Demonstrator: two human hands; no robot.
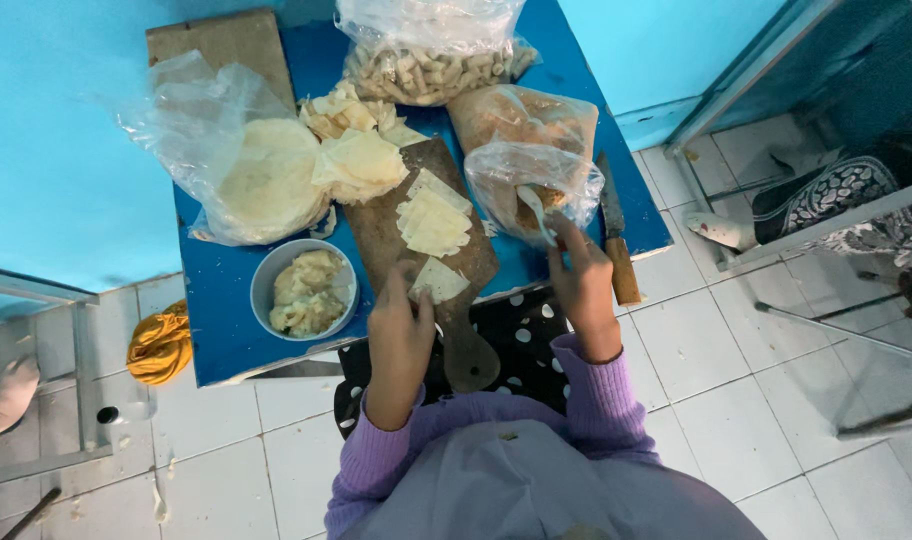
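Note:
My left hand (400,330) rests on the near end of a wooden cutting board (381,225), fingertips touching a pale triangular pastry sheet (439,281). More cut pastry pieces (433,222) lie stacked on the board. My right hand (580,280) holds a spoon (536,212) that reaches into an open plastic bag of brownish filling (521,150). Both arms wear purple sleeves.
A small blue table (226,320) carries a bowl of pale paste (305,288), a bag of round pastry sheets (266,180), a pile of cut sheets (361,160), a bag of rolled pieces (426,65) and a wooden-handled knife (616,235). A yellow cloth (159,345) lies on the tiled floor.

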